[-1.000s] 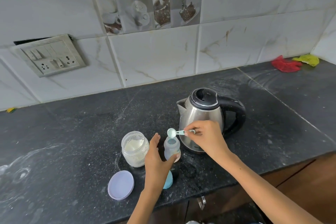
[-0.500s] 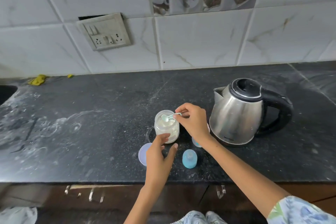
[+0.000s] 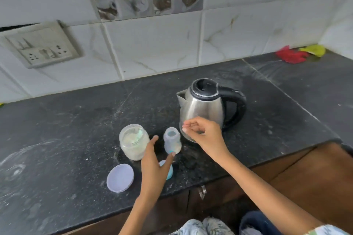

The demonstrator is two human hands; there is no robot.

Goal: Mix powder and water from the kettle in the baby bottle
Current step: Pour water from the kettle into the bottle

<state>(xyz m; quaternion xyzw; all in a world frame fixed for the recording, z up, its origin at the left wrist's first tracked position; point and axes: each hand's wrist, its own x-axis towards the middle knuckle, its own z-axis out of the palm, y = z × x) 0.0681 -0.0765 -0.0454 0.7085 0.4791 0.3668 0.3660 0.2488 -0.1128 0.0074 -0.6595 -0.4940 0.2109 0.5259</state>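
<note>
The small clear baby bottle [image 3: 172, 140] stands uncapped on the black counter [image 3: 76, 129], with some powder at its bottom. Left of it is the open glass powder jar [image 3: 133, 142], and a pale green scoop [image 3: 140, 133] lies inside it. The steel kettle [image 3: 204, 108] with a black handle stands behind on the right, lid closed. My left hand [image 3: 152, 168] is open between jar and bottle, one fingertip touching the bottle's base. My right hand [image 3: 203, 135] hovers in front of the kettle, fingers loosely curled and empty.
The jar's lilac lid [image 3: 120, 177] lies flat near the counter's front edge. The bottle's blue cap [image 3: 169, 172] is partly hidden under my left hand. A socket plate [image 3: 40, 47] is on the tiled wall. Red and yellow cloths [image 3: 292, 55] lie in the far right corner.
My right hand dropped the scoop into the jar, let go and drew back right toward the kettle. My left hand shifted from the jar toward the bottle. The camera swung.
</note>
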